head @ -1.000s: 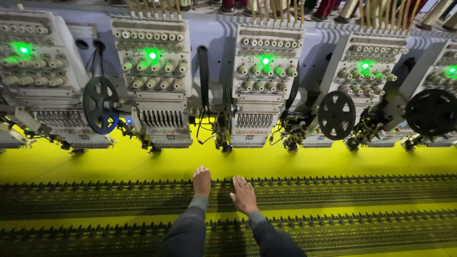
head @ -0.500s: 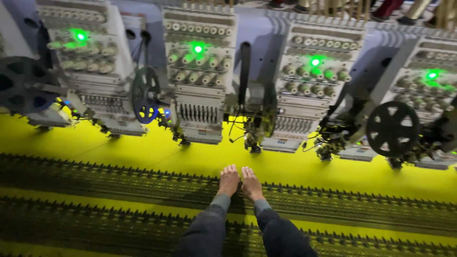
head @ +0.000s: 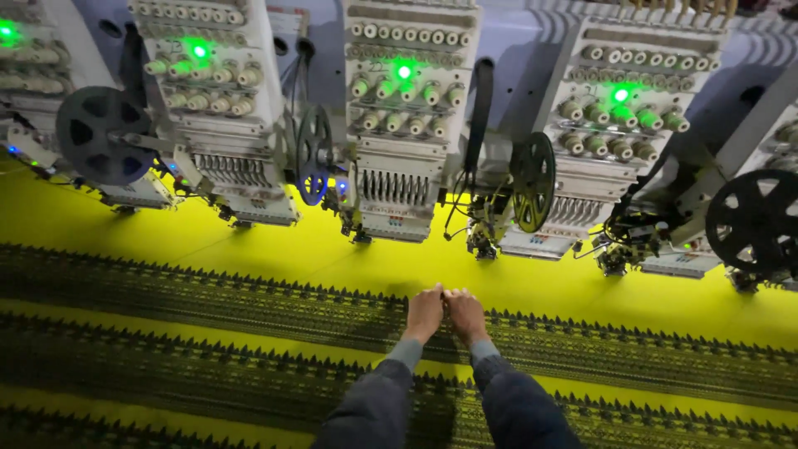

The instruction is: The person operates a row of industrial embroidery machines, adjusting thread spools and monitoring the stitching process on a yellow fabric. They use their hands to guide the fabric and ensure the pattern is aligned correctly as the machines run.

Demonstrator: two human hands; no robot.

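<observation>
My left hand (head: pixel 424 313) and my right hand (head: pixel 465 314) lie side by side, fingertips together, on the bright yellow fabric (head: pixel 274 254) stretched under a row of embroidery heads. Both hands rest at the far edge of a dark embroidered band (head: pixel 249 303) with a saw-tooth border. The fingers look pinched at one spot on the cloth; what they hold there is too small to tell. The white embroidery head (head: pixel 399 125) with a green light stands just beyond the hands. Dark sleeves cover both forearms.
Other embroidery heads (head: pixel 212 108) (head: pixel 607 141) flank it, each with green lights and thread knobs. Black sequin reels (head: pixel 96 133) (head: pixel 532 179) (head: pixel 752 220) hang beside the heads. More dark embroidered bands (head: pixel 166 366) run across the cloth nearer to me.
The hands, apart a second ago, have come together with fingertips touching. My view has shifted along the machine row and moved closer.
</observation>
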